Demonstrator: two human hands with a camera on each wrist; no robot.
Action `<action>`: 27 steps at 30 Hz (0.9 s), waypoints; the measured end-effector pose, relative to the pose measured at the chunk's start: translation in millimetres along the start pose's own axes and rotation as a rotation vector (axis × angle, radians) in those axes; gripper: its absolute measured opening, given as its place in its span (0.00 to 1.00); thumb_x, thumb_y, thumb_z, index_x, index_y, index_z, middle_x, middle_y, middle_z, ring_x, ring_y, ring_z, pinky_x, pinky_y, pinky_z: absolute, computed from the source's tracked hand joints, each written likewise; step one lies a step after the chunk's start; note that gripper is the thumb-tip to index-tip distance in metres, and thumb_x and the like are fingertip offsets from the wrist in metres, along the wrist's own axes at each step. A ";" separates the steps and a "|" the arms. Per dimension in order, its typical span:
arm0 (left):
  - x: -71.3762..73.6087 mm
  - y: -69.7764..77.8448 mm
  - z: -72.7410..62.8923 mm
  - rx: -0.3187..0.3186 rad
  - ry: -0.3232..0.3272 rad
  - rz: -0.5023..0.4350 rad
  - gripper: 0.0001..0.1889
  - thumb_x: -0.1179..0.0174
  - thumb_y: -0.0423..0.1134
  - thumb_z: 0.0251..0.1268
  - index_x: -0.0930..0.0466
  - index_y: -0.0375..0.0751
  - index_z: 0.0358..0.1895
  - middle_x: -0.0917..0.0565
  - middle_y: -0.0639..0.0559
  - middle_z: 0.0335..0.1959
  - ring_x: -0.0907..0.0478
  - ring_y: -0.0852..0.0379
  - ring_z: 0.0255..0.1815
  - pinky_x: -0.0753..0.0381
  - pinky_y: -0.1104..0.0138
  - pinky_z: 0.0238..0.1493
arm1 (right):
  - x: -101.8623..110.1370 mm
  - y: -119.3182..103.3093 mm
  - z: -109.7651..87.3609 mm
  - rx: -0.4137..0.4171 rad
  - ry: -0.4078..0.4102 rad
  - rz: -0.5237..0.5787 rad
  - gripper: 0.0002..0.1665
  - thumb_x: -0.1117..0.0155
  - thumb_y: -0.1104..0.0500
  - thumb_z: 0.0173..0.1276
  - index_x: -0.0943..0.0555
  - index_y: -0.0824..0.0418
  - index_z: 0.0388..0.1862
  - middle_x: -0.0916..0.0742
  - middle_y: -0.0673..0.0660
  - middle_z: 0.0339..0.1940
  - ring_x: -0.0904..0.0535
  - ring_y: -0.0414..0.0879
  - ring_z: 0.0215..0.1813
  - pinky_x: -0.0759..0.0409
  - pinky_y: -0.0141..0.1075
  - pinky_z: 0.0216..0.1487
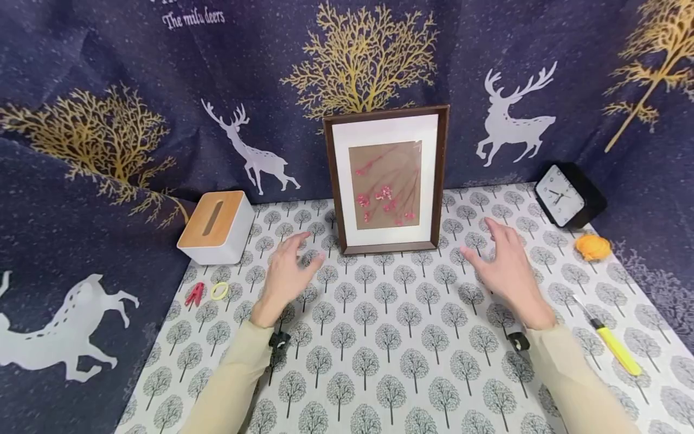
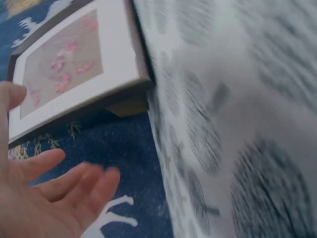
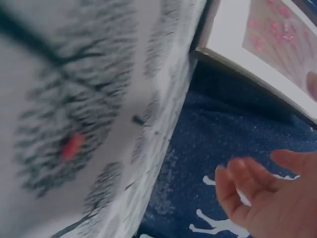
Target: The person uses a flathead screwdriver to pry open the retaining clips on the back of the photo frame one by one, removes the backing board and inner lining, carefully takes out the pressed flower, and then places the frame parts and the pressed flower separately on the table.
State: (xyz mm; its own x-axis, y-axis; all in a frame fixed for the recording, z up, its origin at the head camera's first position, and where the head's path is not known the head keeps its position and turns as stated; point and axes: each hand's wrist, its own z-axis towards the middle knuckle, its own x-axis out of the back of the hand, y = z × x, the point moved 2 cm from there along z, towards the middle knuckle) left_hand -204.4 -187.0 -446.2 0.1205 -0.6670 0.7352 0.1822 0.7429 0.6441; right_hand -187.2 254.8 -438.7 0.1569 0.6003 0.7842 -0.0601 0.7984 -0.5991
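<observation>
A dark-framed picture (image 1: 386,181) of pink blossoms with a wide white mat stands upright at the back of the table, leaning slightly. To its left, my left hand (image 1: 287,271) hovers with thumb and fingers spread apart, holding nothing. My right hand (image 1: 504,265) is held in a similar way on the other side, apart from the frame and with nothing in it. Loosely bent fingers (image 2: 81,183) show below the picture frame (image 2: 79,99) in the left wrist view. The right wrist view has the frame's lower corner (image 3: 205,51) above the right fingers.
A tissue box (image 1: 217,226) with a wooden lid stands at the left, near a red clip (image 1: 195,293) and a yellow ring (image 1: 219,291). At the right are a black clock (image 1: 566,194), an orange lump-shaped object (image 1: 593,247) and a yellow-handled screwdriver (image 1: 615,346). A deer-print cloth (image 1: 303,150) hangs behind.
</observation>
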 end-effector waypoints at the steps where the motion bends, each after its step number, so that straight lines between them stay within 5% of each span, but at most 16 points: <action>1: 0.9 0.5 2.4 0.014 0.007 -0.073 0.33 0.30 0.50 0.74 0.25 0.41 0.77 0.19 0.38 0.74 0.17 0.38 0.67 0.07 0.43 0.61 | 0.3 -1.9 2.3 0.016 0.015 0.041 0.54 0.35 0.35 0.80 0.45 0.59 0.91 0.28 0.76 0.81 0.30 0.75 0.77 0.25 0.77 0.72; 4: 2.7 4.1 10.9 0.062 0.023 -0.249 0.27 0.30 0.43 0.75 0.21 0.39 0.73 0.13 0.38 0.65 0.12 0.42 0.59 0.06 0.49 0.62 | 1.5 -8.8 12.7 0.060 0.053 0.156 0.44 0.33 0.44 0.82 0.35 0.65 0.85 0.17 0.73 0.70 0.19 0.66 0.65 0.12 0.45 0.63; 8: 2.0 11.5 26.2 0.094 0.032 -0.298 0.25 0.29 0.43 0.76 0.19 0.41 0.70 0.10 0.40 0.62 0.12 0.42 0.60 0.08 0.49 0.64 | 5.6 -15.8 31.7 0.049 0.075 0.250 0.37 0.34 0.45 0.83 0.28 0.64 0.80 0.12 0.68 0.63 0.17 0.37 0.52 0.23 0.13 0.50; 11: -0.8 16.4 38.0 0.080 0.021 -0.307 0.23 0.30 0.43 0.77 0.18 0.39 0.69 0.09 0.39 0.60 0.12 0.40 0.61 0.09 0.48 0.64 | 8.5 -19.8 46.9 0.035 0.087 0.286 0.34 0.36 0.44 0.84 0.25 0.63 0.78 0.11 0.67 0.62 0.24 0.22 0.47 0.25 0.12 0.51; 15: -6.0 20.2 51.6 0.052 -0.006 -0.338 0.22 0.32 0.41 0.78 0.17 0.37 0.69 0.10 0.37 0.60 0.13 0.39 0.61 0.10 0.49 0.65 | 8.9 -26.6 64.7 0.053 0.101 0.353 0.30 0.36 0.48 0.84 0.22 0.64 0.75 0.11 0.68 0.60 0.23 0.19 0.43 0.23 0.11 0.47; 20: -11.2 23.3 67.5 0.027 -0.029 -0.342 0.23 0.32 0.40 0.79 0.18 0.34 0.70 0.11 0.35 0.61 0.14 0.38 0.63 0.11 0.48 0.68 | 7.2 -34.6 82.2 0.084 0.084 0.414 0.27 0.36 0.53 0.84 0.21 0.68 0.73 0.13 0.69 0.58 0.22 0.19 0.41 0.20 0.09 0.45; 27: -14.0 27.6 87.6 0.027 -0.031 -0.347 0.26 0.31 0.40 0.78 0.21 0.33 0.73 0.12 0.35 0.65 0.13 0.38 0.65 0.09 0.50 0.69 | 7.5 -44.2 97.3 0.125 0.036 0.375 0.28 0.35 0.54 0.84 0.22 0.68 0.75 0.11 0.71 0.62 0.23 0.24 0.49 0.25 0.10 0.48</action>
State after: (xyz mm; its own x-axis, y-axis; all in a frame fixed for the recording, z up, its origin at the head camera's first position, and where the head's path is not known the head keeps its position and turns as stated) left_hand -286.6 -152.3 -420.2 0.0259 -0.8782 0.4775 0.1810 0.4739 0.8618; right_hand -279.3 228.6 -390.7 0.1358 0.8510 0.5072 -0.2389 0.5250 -0.8169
